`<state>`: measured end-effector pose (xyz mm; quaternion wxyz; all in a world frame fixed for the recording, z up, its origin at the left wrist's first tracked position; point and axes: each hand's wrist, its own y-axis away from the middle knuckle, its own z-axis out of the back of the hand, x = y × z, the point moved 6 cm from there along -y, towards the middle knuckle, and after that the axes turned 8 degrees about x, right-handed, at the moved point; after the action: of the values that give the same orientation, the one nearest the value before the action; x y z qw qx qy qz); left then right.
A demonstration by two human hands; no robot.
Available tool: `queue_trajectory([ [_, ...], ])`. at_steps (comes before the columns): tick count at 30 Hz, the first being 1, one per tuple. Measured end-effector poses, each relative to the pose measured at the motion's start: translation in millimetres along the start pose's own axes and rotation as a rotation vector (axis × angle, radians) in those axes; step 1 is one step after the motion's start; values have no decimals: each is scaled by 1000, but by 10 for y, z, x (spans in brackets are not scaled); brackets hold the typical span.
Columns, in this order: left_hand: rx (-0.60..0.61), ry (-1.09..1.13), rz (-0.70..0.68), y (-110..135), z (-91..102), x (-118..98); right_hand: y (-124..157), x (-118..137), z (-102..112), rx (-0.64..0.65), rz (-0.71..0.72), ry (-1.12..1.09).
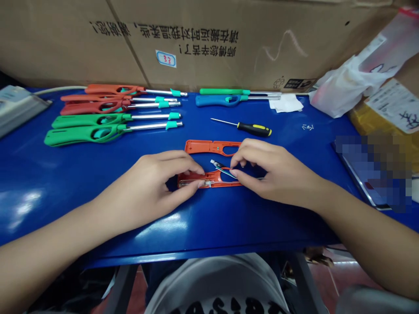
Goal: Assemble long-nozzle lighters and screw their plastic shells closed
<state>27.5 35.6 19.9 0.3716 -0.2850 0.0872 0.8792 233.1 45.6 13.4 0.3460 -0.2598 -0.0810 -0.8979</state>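
An orange lighter half-shell lies on the blue table, its inside facing up, with a clear fuel tank set in its left end. My left hand grips that end between thumb and fingers. At the shell's trigger loop, my right hand pinches thin wires with thumb and forefinger. From the wires a small black igniter with a pale tip sticks out to the left, just above the shell. Behind it lies the other orange half-shell, whose right end my right hand partly hides.
Several long-necked lighters lie at back left. A blue lighter and a green one lie at the back middle. Nearer are a screwdriver and small screws. A phone is at right; a cardboard box stands behind.
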Motion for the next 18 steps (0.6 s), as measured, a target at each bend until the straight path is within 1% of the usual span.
queue_trajectory([
  [3, -73, -55, -51, -46, 49, -15, -27, -46, 36, -94, -17, 34],
  [5, -105, -63, -50, -101, 70, 20, -30, -96, 114, -175, -35, 58],
  [7, -97, -53, -40, -171, 63, 76, -17, -168, 212, -238, -75, 97],
  [8, -76, -49, -49, -210, 48, 96, -8, -214, 255, -247, -107, 118],
  [11, -1, -59, -79, -330, -2, 129, 17, -357, 316, -189, -204, 156],
  [14, 56, -88, -77, -449, -34, 118, 28, -433, 299, -107, -233, 155],
  [18, 27, -89, -55, -589, -3, 49, 28, -437, 271, -65, -239, 140],
])
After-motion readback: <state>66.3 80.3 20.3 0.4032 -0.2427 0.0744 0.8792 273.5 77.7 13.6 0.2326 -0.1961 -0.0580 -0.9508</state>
